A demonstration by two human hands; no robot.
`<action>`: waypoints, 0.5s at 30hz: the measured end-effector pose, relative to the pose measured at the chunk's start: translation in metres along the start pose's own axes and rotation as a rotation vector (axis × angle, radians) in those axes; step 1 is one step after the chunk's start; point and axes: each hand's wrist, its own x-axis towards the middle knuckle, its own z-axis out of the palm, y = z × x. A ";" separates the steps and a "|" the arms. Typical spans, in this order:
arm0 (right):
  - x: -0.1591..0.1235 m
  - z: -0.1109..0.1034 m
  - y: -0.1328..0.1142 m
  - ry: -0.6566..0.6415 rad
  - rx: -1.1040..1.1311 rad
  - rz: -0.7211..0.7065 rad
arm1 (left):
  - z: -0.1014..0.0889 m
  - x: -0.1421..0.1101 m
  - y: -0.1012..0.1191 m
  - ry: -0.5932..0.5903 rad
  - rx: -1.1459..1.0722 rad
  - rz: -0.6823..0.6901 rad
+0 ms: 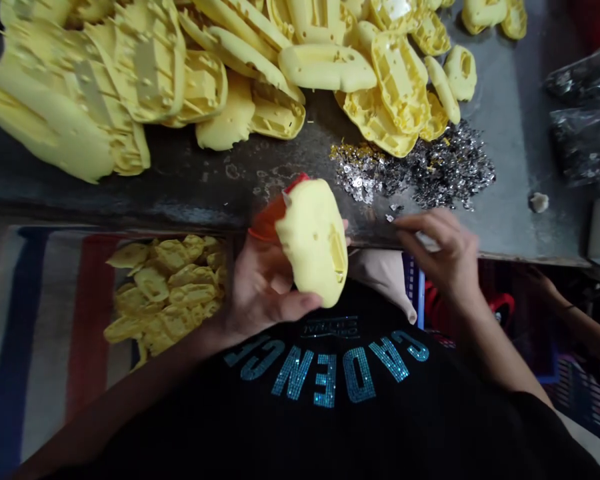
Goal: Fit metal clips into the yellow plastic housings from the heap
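Note:
My left hand is closed around a pale yellow plastic shell, its smooth outer face and slot turned toward me, in front of the bench edge. Behind the shell, against the same hand, shows a translucent red-orange plastic piece; its full shape is hidden. My right hand is at the bench edge with thumb and forefinger pinched. Small shiny metal pieces lie right by those fingertips; whether one is between them I cannot tell. Beyond is a heap of such metal pieces.
Yellow shells are piled along the back of the grey bench. More yellow parts fill a container below left, beside striped cloth. Clear bags lie at right. Another person's arm shows lower right.

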 end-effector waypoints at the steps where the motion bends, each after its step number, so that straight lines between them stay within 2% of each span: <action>1: 0.007 -0.007 0.012 0.075 -0.174 -0.048 | 0.005 0.003 0.000 0.010 0.026 0.097; 3: 0.018 -0.013 0.034 0.124 -0.378 -0.113 | 0.013 0.009 -0.001 0.027 0.080 0.227; 6: 0.030 -0.011 0.051 0.090 -0.455 -0.128 | 0.019 0.013 -0.004 0.045 0.104 0.204; 11: 0.031 -0.026 0.050 -0.110 -0.340 -0.129 | 0.015 0.011 -0.006 0.063 0.066 0.147; 13: 0.029 -0.036 0.049 -0.205 -0.355 -0.159 | 0.014 0.011 -0.008 0.039 0.042 0.115; 15: 0.026 -0.042 0.048 -0.245 -0.389 -0.168 | 0.014 0.013 -0.010 0.006 0.020 0.082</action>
